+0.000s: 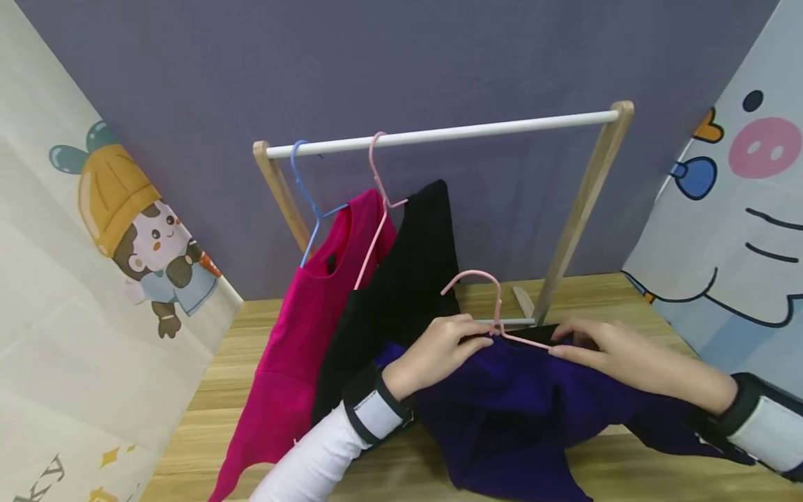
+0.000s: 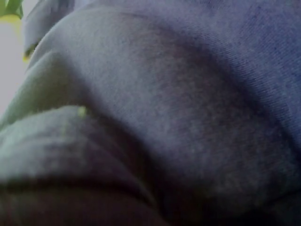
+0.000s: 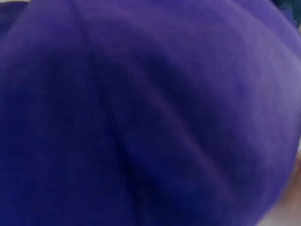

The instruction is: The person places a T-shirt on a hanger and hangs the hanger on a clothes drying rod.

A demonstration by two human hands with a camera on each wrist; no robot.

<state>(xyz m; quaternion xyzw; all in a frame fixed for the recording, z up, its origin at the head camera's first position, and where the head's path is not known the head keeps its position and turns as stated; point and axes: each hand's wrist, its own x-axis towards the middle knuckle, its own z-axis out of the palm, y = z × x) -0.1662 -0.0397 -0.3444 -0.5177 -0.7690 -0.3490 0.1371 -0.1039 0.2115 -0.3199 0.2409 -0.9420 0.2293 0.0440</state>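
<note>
A dark purple garment (image 1: 533,383) is draped in front of the person, with a pink hanger (image 1: 498,300) partly inside its neck opening. The left hand (image 1: 439,352) pinches the hanger at the base of its hook, right by the collar. At the other side of the neckline, the right hand (image 1: 611,352) pinches the garment's edge, where the hanger's right arm reaches the fingertips. The hanger's left arm is hidden. Purple cloth (image 3: 141,117) fills most of the right wrist view. Greyish-looking cloth (image 2: 164,94) covers the left wrist view, with the fingers out of sight.
A wooden rack with a white rail (image 1: 489,130) stands behind the hands. On its left part hang a magenta garment (image 1: 301,348) on a blue hanger (image 1: 307,199) and a black garment (image 1: 401,279) on another pink hanger (image 1: 376,174). Printed panels flank the wooden tabletop (image 1: 207,411).
</note>
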